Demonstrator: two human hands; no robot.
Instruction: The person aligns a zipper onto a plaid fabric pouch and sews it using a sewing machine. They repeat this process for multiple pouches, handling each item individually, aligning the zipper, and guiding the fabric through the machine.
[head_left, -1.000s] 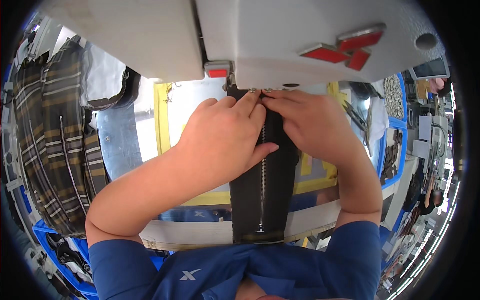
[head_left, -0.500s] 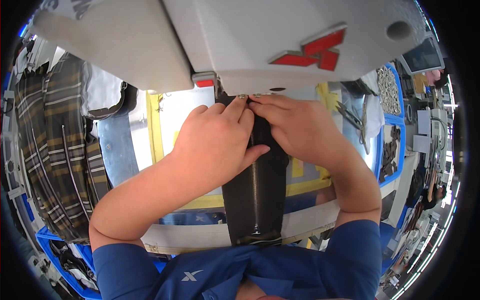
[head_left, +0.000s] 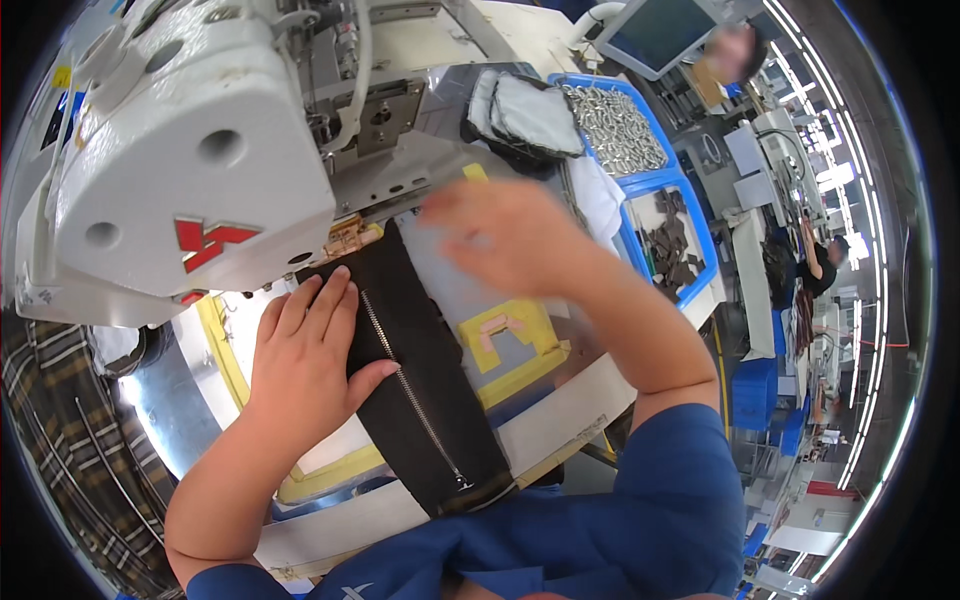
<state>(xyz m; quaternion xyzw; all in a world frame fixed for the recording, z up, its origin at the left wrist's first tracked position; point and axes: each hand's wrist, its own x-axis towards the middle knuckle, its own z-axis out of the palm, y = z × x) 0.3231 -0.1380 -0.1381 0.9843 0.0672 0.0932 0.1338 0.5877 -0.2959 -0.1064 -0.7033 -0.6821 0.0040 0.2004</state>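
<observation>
A black fabric piece [head_left: 430,360] with a silver metal zipper [head_left: 415,402] down its length lies on the work surface, its far end beside the white sewing machine head [head_left: 180,150]. My left hand [head_left: 308,350] rests on the far part of the fabric, left of the zipper, fingers stretched out and thumb reaching toward the zipper teeth. My right hand [head_left: 510,235] is raised off the fabric, to the right of the machine. Motion smears its fingers, so whether they hold anything is unclear.
Blue trays on the right hold metal rings [head_left: 615,130] and dark small pieces [head_left: 670,245]. White and black fabric pieces [head_left: 530,115] are stacked next to them. Plaid garments [head_left: 75,430] with zippers hang at the left. Yellow tape [head_left: 515,350] marks the table. A person [head_left: 825,265] sits far right.
My right hand has left the fabric's far end and swung right. My left hand stays on the fabric. The view has turned right, so the machine now appears further left.
</observation>
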